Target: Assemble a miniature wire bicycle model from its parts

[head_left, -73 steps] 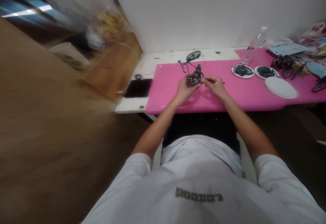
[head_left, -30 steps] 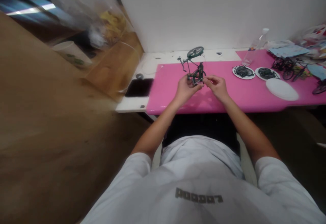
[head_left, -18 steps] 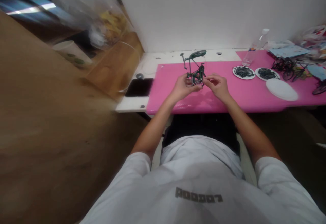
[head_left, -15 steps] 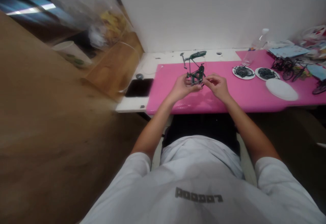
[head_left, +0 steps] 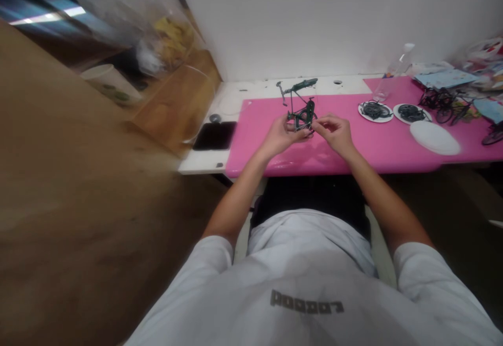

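Observation:
A dark green model bicycle [head_left: 300, 94] is held up over the pink table cover [head_left: 259, 152], its handlebar toward the upper left. My left hand [head_left: 281, 136] is closed around the lower part of the model, thumb along its near side. My right hand [head_left: 334, 132] is pinched at the model's lower right edge, thumb and forefinger together. Whether a small part sits between those fingertips is too small to make out. The fingers hide some of the lower frame.
Right of my hands, two white plates [head_left: 376, 121] hold dark bicycle parts, beside a blank white plate [head_left: 435, 138]. A clear bottle [head_left: 383, 88] stands behind them. Several black model bicycles [head_left: 444, 106] are at far right. A dark tablet-like slab [head_left: 215, 136] lies left.
The model bicycle's handlebar end has tilted very slightly to the left. Both hands keep nearly the same place and grip.

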`<state>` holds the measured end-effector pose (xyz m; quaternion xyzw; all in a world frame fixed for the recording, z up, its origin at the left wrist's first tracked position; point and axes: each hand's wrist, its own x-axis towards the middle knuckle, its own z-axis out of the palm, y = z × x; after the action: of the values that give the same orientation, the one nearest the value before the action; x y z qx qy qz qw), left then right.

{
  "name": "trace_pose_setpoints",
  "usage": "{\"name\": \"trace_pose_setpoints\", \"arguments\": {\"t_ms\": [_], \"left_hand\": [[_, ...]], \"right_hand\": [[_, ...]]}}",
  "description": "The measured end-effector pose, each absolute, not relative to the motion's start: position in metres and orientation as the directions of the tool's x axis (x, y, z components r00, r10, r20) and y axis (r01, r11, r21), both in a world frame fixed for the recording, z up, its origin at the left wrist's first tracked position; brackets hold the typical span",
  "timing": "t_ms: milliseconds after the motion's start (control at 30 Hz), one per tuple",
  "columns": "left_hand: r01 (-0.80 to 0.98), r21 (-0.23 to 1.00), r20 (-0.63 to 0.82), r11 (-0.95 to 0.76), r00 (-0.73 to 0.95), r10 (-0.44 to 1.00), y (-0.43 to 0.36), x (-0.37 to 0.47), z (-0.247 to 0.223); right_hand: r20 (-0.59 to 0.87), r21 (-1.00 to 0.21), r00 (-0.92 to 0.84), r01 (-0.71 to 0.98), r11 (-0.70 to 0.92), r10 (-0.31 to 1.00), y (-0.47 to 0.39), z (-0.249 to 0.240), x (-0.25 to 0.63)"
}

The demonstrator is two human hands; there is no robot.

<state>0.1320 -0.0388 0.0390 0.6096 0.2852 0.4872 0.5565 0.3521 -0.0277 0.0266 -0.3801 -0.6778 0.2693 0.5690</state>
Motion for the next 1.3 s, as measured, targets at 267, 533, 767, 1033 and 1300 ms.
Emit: {"name": "trace_pose_setpoints", "arguments": {"t_ms": [267, 533, 767, 1033, 1300], "left_hand": [[-0.202, 0.953, 0.29, -0.227, 0.382, 0.877, -0.038, 0.13, 0.04], [-0.252, 0.965, 0.174, -0.074, 0.402, 0.899, -0.046, 0.128, 0.049], [-0.262, 0.964, 0.149, -0.05, 0.376, 0.915, -0.042, 0.132, 0.045], [-0.26, 0.964, 0.147, -0.048, 0.374, 0.916, -0.041, 0.132, 0.046], [-0.271, 0.961, 0.152, -0.055, 0.353, 0.923, -0.04, 0.136, 0.041]], "right_hand": [[0.492, -0.861, -0.071, 0.107, 0.497, 0.868, -0.028, 0.026, 0.351], [0.476, -0.874, -0.073, 0.071, 0.48, 0.877, -0.031, 0.033, 0.351], [0.471, -0.873, -0.064, 0.109, 0.476, 0.88, -0.027, 0.027, 0.351], [0.471, -0.872, -0.064, 0.116, 0.476, 0.88, -0.024, 0.022, 0.352], [0.483, -0.867, -0.058, 0.105, 0.487, 0.873, -0.023, 0.019, 0.352]]}}
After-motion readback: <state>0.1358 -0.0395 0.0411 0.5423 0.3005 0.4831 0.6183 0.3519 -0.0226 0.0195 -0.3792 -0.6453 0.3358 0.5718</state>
